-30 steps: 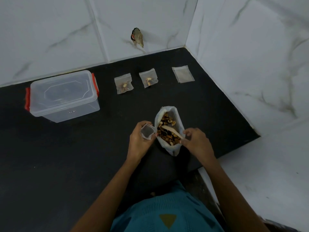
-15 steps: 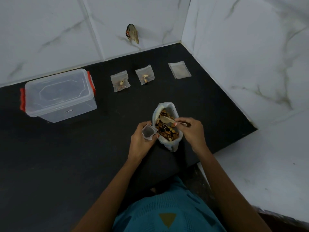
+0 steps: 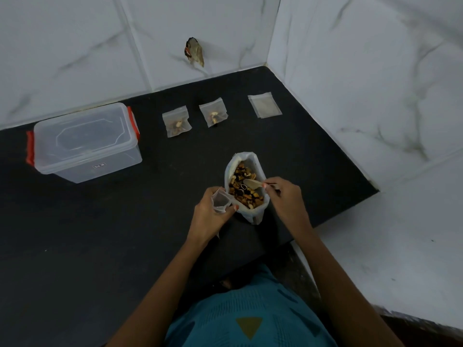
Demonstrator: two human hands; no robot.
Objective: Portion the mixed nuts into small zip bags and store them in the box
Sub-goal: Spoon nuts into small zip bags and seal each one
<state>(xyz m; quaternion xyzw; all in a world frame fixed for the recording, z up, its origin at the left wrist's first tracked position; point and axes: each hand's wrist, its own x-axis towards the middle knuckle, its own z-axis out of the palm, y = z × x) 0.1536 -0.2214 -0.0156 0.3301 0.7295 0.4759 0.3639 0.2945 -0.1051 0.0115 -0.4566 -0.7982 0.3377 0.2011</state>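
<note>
The left hand [image 3: 213,214] pinches a small zip bag [image 3: 220,202], its open mouth facing up and away from the person, just left of the nut bag [image 3: 246,189]. The right hand [image 3: 285,196] grips a wooden spoon [image 3: 253,184]; its long axis runs left from the fingertips [image 3: 266,186], bowl over the nuts.

From my feed I see a matte black surface [image 3: 82,246] filling the corner of a room. Two walls of white marble-look tile [image 3: 62,46] with grey veining meet at a vertical seam [image 3: 273,28] behind it. A small dark chipped patch [image 3: 195,51] mars the back wall just above the surface. To the right, beyond the black edge, lies a paler white marble-look floor [image 3: 390,246]. The light is dim and even.
</note>
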